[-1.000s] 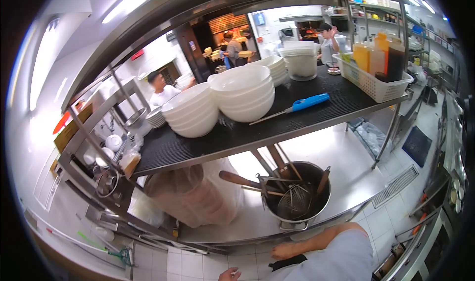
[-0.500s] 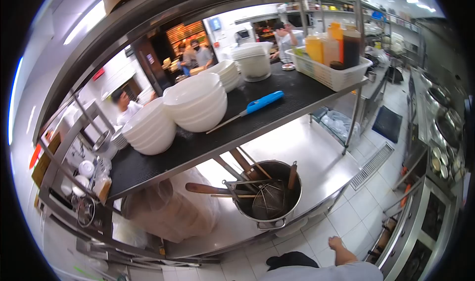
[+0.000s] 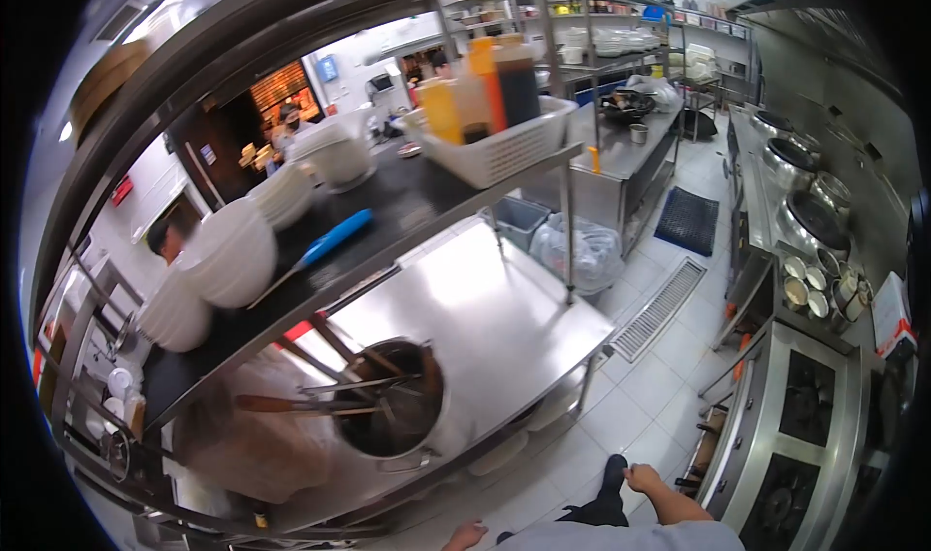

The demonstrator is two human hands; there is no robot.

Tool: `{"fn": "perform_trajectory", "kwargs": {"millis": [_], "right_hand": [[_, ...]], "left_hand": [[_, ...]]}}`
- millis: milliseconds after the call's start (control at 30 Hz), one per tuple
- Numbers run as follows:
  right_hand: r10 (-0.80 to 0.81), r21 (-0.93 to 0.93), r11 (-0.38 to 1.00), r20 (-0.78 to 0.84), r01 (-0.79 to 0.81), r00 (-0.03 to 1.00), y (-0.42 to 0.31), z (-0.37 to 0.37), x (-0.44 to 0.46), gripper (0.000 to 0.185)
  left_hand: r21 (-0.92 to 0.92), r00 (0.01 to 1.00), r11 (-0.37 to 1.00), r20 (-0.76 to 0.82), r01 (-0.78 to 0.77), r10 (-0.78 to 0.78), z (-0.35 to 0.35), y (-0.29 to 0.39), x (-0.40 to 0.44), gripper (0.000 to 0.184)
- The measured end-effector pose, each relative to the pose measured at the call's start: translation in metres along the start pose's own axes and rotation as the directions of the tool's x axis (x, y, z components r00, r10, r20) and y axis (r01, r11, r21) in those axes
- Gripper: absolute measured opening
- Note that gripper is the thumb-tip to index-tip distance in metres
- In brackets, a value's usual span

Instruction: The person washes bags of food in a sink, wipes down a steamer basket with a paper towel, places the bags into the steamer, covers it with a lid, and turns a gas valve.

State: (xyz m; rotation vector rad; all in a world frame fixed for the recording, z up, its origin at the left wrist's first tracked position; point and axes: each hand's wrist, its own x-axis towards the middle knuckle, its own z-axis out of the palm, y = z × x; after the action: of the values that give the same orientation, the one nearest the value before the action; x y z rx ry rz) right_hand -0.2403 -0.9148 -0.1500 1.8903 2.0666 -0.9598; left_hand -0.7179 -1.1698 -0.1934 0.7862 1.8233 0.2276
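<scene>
My right hand (image 3: 642, 477) hangs low over the tiled floor beside my dark trouser leg, fingers curled in, with nothing visible in it. My left hand (image 3: 467, 534) shows only in part at the bottom edge; its fingers are blurred and touch nothing that I can see. Ahead and to the left, a large metal pot (image 3: 438, 417) stands on a steel table (image 3: 495, 308). Several wooden-handled tools, one handle (image 3: 272, 405) sticking out to the left, rest in it. On the black shelf above lie a blue gas lighter (image 3: 335, 238) and stacked white bowls (image 3: 230, 255).
A white basket (image 3: 504, 153) of sauce bottles stands on the shelf. Past the table are a bagged bin (image 3: 577, 250), a floor drain (image 3: 662, 308) and a black mat (image 3: 687, 221). A stove (image 3: 805, 396) and a counter with pots (image 3: 815, 216) line the right side.
My view has turned right and moved along the aisle, so the shelf and pot sit further left. My left hand has come into view at the bottom; my right hand stays low.
</scene>
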Motion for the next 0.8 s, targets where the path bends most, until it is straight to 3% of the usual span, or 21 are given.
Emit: {"fn": "perform_trajectory", "kwargs": {"millis": [33,67,100,133,167,200,267,333,400,433,467,500,533,567,600,633,667,700,733,800], "right_hand": [[-0.111,-0.065,0.992,0.000,0.111,0.994,0.012,-0.023,0.015,0.044],[-0.100,-0.061,0.993,-0.007,0.099,0.995,0.020,-0.050,0.021,0.044],[-0.287,-0.232,0.930,0.030,0.286,0.957,0.026,-0.085,0.026,0.042],[-0.456,-0.385,0.802,0.097,0.456,0.885,0.036,-0.123,0.037,0.040],[-0.543,-0.450,0.724,0.095,0.523,0.834,0.049,-0.151,0.052,0.039],[-0.621,-0.509,0.637,0.106,0.579,0.776,0.064,-0.179,0.066,0.037],[-0.669,-0.567,0.596,0.040,0.568,0.742,0.077,-0.255,0.092,0.035],[-0.634,-0.567,0.678,-0.129,0.467,0.763,0.088,-0.326,0.133,0.031],[-0.514,-0.462,0.831,-0.422,0.310,0.747,0.092,-0.391,0.164,0.029],[-0.519,-0.470,0.824,-0.403,0.316,0.754,0.103,-0.406,0.177,0.029],[-0.339,-0.184,0.939,-0.647,0.292,0.683,0.112,-0.418,0.192,0.028],[-0.085,0.124,0.944,-0.803,0.305,0.590,0.121,-0.427,0.214,0.027],[0.083,0.254,0.937,-0.831,0.242,0.550,0.136,-0.416,0.240,0.026],[0.249,0.384,0.903,-0.833,0.192,0.494,0.162,-0.379,0.272,0.026],[0.339,0.432,0.902,-0.743,0.025,0.577,0.186,-0.335,0.296,0.031],[0.242,0.331,0.944,-0.679,-0.006,0.693,0.221,-0.283,0.318,0.039],[0.065,0.114,0.993,-0.528,-0.005,0.847,0.271,-0.211,0.342,0.048],[0.248,0.061,0.965,0.090,-0.254,0.964,0.259,-0.232,0.299,0.069],[0.327,0.118,0.929,0.179,-0.350,0.928,0.285,-0.197,0.293,0.070],[0.418,-0.026,0.907,0.170,-0.420,0.893,0.302,-0.179,0.248,0.067]], "left_hand": [[0.007,1.000,1.000,0.021,-0.003,0.002,0.015,0.024,0.015,0.064],[-0.059,0.999,0.998,0.038,0.033,-0.031,0.027,0.053,0.031,0.068],[-0.050,0.999,0.998,0.044,0.023,-0.021,0.039,0.088,0.044,0.068],[0.012,0.991,0.991,-0.027,-0.133,0.133,0.047,0.127,0.052,0.057],[0.087,0.956,0.958,-0.085,-0.275,0.282,0.044,0.176,0.052,0.046],[0.159,0.915,0.920,-0.133,-0.359,0.380,0.046,0.235,0.049,0.047],[0.233,0.821,0.828,-0.156,-0.510,0.549,0.051,0.351,0.043,0.046],[0.265,0.694,0.707,-0.158,-0.655,0.702,0.045,0.466,0.030,0.046],[0.227,0.690,0.732,-0.244,-0.642,0.681,0.040,0.553,0.023,0.047],[0.211,0.701,0.743,-0.247,-0.635,0.669,0.041,0.578,0.033,0.047],[0.188,0.673,0.719,-0.256,-0.669,0.694,0.041,0.599,0.047,0.048],[0.168,0.642,0.691,-0.269,-0.703,0.718,0.043,0.620,0.059,0.048],[0.161,0.642,0.695,-0.281,-0.701,0.713,0.046,0.639,0.067,0.048],[0.216,0.705,0.731,-0.192,-0.648,0.682,0.047,0.661,0.068,0.047],[0.276,0.763,0.756,-0.106,-0.594,0.638,0.047,0.681,0.074,0.046],[0.271,0.794,0.775,-0.058,-0.571,0.605,0.050,0.696,0.085,0.045],[0.264,0.790,0.775,-0.070,-0.574,0.609,0.054,0.707,0.100,0.045],[0.246,0.764,0.746,-0.031,-0.619,0.645,0.060,0.714,0.116,0.044],[0.223,0.735,0.715,0.006,-0.662,0.679,0.064,0.720,0.133,0.044],[0.097,0.723,0.719,0.011,-0.688,0.691,0.070,0.736,0.168,0.046]]}}
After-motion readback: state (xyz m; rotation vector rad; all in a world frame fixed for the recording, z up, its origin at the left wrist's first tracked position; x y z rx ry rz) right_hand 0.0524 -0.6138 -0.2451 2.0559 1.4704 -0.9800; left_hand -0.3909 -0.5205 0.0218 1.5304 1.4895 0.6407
